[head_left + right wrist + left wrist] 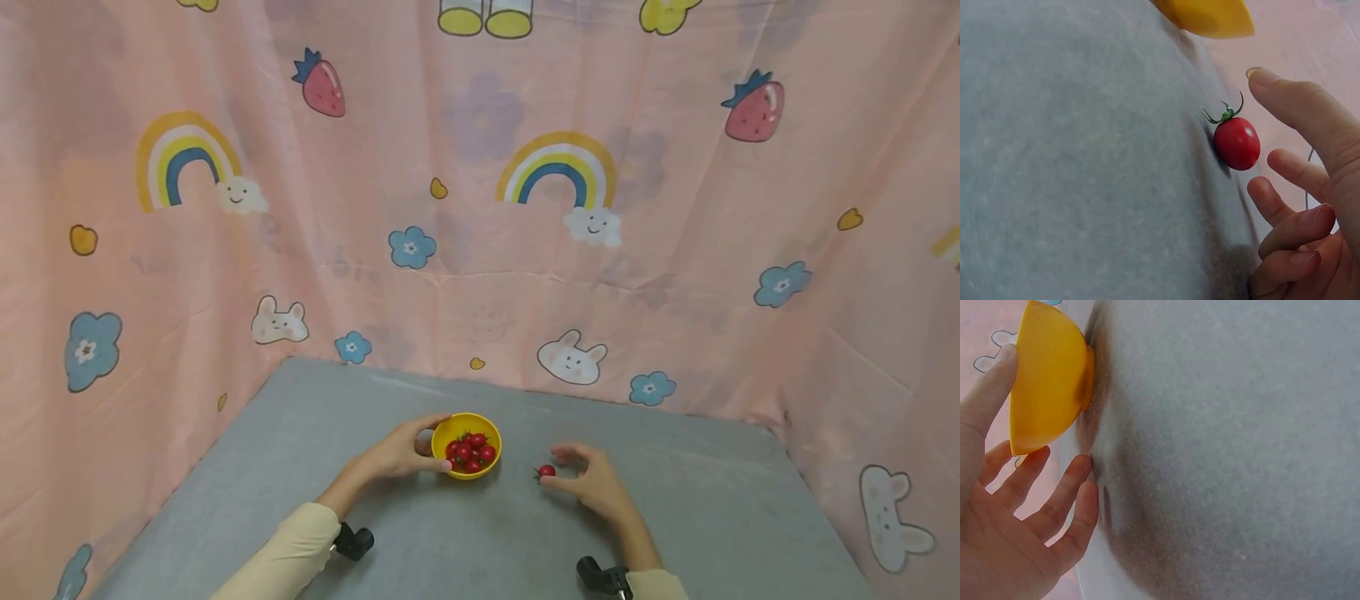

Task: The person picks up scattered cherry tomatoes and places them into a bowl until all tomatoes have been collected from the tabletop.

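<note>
Near the table's middle stands a small yellow bowl (447,429) with several red cherry tomatoes (465,454) in it, green stalks still on some. My left hand (399,452) holds this bowl from its left side. In the left wrist view the thumb lies at the rim of the bowl (1050,378) and fingertips touch it opposite. To the right of the bowl, one cherry tomato (547,472) lies on the table. Around it, thumb and fingers apart, is my right hand (596,482); the right wrist view shows a gap between its fingers and the tomato (1237,144).
A grey cloth-like surface covers the table (480,550). Behind it and along both sides hangs a pink printed curtain (480,308). Dark wrist-worn devices sit at the left wrist (352,542) and the right wrist (602,577), by the cream sleeves.
</note>
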Demonstrator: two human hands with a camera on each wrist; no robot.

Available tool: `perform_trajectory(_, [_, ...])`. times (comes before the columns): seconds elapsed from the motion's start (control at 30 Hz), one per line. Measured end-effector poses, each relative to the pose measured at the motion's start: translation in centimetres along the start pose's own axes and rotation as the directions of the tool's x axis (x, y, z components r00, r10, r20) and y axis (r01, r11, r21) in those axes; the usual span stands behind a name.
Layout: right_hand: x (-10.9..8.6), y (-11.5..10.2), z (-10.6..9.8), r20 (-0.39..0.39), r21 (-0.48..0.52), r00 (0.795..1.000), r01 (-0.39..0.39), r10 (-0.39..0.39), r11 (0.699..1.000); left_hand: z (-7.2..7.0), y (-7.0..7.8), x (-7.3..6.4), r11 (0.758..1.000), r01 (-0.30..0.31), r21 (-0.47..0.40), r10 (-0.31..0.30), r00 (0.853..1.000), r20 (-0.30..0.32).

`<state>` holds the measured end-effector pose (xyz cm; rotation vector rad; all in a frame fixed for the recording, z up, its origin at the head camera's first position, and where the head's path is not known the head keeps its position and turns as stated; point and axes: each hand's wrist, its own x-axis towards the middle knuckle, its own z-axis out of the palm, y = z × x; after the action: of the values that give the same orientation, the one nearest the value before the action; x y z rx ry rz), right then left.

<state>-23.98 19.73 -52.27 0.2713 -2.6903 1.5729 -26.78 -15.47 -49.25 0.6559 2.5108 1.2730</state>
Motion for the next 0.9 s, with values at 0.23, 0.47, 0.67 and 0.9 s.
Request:
perform_trajectory(0.23, [0.1,-0.1,0.7,-0.007,-0.039,1.0,-0.002,0.002,0.999,0.0,0.0,0.0,1.0,0.011,-0.011,-0.011,1.0,-0.003])
perform_trajectory(0.47, [0.3,-0.1,1.2,-0.016,-0.069,1.0,0.004,-0.005,0.998,0.0,0.0,0.0,1.0,0.022,-0.013,-0.022,1.0,-0.005])
perform_trajectory(0.67, [0.4,0.0,1.2,-0.022,-0.074,1.0,0.02,-0.022,0.997,0.0,0.0,0.0,0.999,0.025,-0.024,-0.025,1.0,-0.004])
perform_trajectory(0.9, [0.3,-0.4,0.9,-0.022,-0.044,0.999,0.033,-0.034,0.998,0.1,0.1,0.0,0.999,0.034,-0.015,-0.034,0.999,-0.008])
